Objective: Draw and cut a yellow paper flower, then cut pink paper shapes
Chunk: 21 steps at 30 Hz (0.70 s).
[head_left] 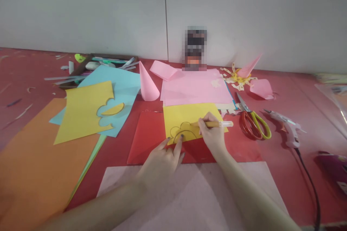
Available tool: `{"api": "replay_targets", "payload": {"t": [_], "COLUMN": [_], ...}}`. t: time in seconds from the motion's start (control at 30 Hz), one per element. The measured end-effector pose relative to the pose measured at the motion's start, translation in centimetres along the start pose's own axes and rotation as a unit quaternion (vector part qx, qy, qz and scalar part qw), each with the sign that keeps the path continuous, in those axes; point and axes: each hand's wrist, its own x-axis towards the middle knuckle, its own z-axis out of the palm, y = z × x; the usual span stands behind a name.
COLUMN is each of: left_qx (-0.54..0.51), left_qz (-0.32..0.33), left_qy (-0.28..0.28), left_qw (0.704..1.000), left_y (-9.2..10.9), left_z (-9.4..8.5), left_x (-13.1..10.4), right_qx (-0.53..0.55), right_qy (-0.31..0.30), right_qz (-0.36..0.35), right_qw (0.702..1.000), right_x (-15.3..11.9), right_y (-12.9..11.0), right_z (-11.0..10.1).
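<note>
Yellow sheet [193, 113] mid-scene on red sheet [146, 133], far edge close to pink sheets [195, 90]; red tabletop [276, 162] shows between red sheet and glue gun [290, 130] at right. Flat paper, scalloped curves drawn, long axis left to right. Left hand [165, 157] spread, fingertips on near edge. Right hand [213, 133] closed around slim marker [213, 124], tip pointing left, touching yellow sheet.

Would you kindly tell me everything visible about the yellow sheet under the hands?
The yellow sheet looks like plain paper, lying flat, partly over a red sheet. A dark, scalloped outline with an inner arc marks its near-left part. The left hand touches its near edge; the right hand holds a pen at the outline.
</note>
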Motion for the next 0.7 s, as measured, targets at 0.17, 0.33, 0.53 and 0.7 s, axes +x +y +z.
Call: {"api": "replay_targets", "payload": {"t": [0.17, 0.33, 0.53, 0.7], "left_qx": [0.009, 0.010, -0.023, -0.002], "left_qz": [0.001, 0.000, -0.011, 0.001], "left_qy": [-0.001, -0.010, 0.003, -0.004], "left_qw": [1.000, 1.000, 1.000, 1.000], "left_y": [0.02, 0.00, -0.01, -0.03], "left_z": [-0.19, -0.27, -0.13, -0.13], "left_x": [0.04, 0.05, 0.04, 0.11], "right_qx": [0.014, 0.019, 0.019, 0.040], "right_qy": [-0.001, 0.002, 0.000, -0.011], "right_qz": [0.002, 0.005, -0.003, 0.002], "right_qw": [1.000, 1.000, 1.000, 0.999], "right_x": [0.02, 0.01, 0.02, 0.00], "right_y": [0.11, 0.04, 0.21, 0.41], "right_z": [-0.02, -0.02, 0.00, -0.02]}}
